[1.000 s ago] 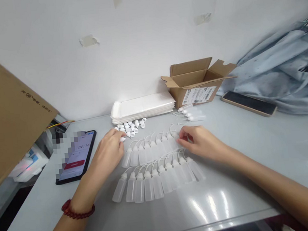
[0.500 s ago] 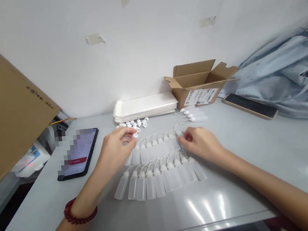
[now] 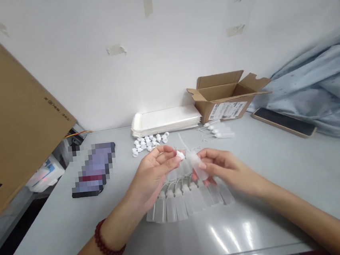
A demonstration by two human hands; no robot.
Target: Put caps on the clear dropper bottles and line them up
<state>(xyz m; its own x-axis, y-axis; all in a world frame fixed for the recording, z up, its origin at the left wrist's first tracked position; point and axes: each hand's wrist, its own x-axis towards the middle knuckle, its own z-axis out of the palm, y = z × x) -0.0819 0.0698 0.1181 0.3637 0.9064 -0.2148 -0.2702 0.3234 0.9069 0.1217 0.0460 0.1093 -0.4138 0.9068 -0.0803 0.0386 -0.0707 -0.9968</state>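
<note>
My left hand [image 3: 158, 168] pinches a small white cap [image 3: 180, 155] between thumb and fingers. Just to its right, my right hand [image 3: 221, 164] grips a translucent plastic squeeze bottle [image 3: 197, 165], tilted, with a thin tube sticking up from its top. Cap and bottle are close together but appear apart. Below the hands lies a row of similar bottles [image 3: 180, 206] with thin tubes at their necks. Another row behind it is mostly hidden by my hands. Loose white caps [image 3: 150, 141] are heaped beyond my left hand.
A stack of white trays [image 3: 169, 119] and an open cardboard box [image 3: 224, 102] stand by the wall. Several filled-looking slim bottles [image 3: 223, 130] lie before the box. Phones lie at left [image 3: 97, 166] and right [image 3: 283, 121], near blue-grey fabric [image 3: 313, 85]. A large carton [image 3: 15, 118] leans in at left.
My right hand has lifted a bottle from the back row and brought it toward the middle. My left hand has carried the cap right, up to the bottle. The view has shifted slightly.
</note>
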